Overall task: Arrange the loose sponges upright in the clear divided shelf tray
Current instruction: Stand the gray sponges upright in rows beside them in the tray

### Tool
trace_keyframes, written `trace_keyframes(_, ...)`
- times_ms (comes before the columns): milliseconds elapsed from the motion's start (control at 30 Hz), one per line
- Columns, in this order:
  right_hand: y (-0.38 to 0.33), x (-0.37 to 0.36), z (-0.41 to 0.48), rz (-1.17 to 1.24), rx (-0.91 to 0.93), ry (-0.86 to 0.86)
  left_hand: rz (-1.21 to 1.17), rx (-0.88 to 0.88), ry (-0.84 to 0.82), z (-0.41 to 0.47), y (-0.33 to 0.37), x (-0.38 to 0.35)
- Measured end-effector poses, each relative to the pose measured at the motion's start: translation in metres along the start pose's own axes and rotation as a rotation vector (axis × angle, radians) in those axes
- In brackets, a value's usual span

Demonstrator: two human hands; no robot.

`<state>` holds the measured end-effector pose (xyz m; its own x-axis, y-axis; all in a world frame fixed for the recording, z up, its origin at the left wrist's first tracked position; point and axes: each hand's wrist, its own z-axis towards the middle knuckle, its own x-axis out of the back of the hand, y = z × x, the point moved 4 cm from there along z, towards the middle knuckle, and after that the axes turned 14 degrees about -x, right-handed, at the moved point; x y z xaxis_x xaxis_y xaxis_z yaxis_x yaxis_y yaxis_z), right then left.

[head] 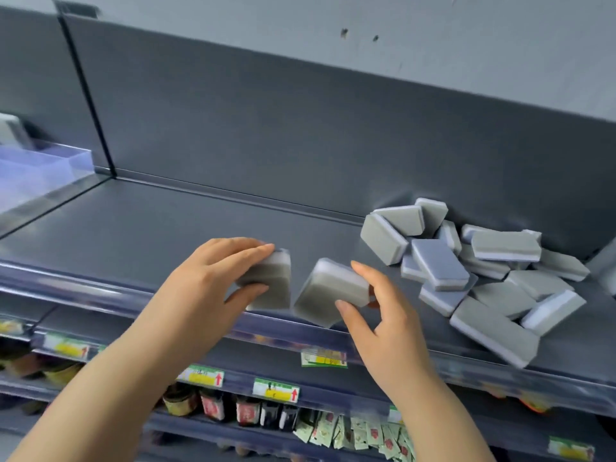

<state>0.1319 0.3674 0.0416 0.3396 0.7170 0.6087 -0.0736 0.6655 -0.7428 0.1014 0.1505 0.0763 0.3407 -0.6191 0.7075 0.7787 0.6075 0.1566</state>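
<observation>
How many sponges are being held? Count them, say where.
2. The left sponge is in the left hand; the right sponge is in the right hand. None seems hidden.

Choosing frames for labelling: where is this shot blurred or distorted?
Head view: motion blur smears the left sponge, right sponge, clear tray and price tags; the sponge pile is sharper; wide-angle distortion slightly bows the shelf edge.
</observation>
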Motion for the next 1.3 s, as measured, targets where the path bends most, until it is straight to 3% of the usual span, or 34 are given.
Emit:
trace_keyframes(400,-0.132,-0.15,-0.031,0.109,0.202,-0.289,0.173,0.198,-0.093,-0.129,-0.083,0.127)
trace_keyframes(633,-0.174,-0.198,0.019,0.078,0.251,-0.277,0.171,0.144,-0.105,-0.123,-0.152,0.15)
trace_keyframes(1000,-0.265,-0.284,0.148,0.071,0.286,-0.297,0.205,0.123,-0.065,-0.079,-0.33,0.212)
trace_keyframes(1300,-0.348,-0.376,0.198,0.084,0.325,-0.444,0.329,0.186,-0.037,-0.103,-0.442,0.282)
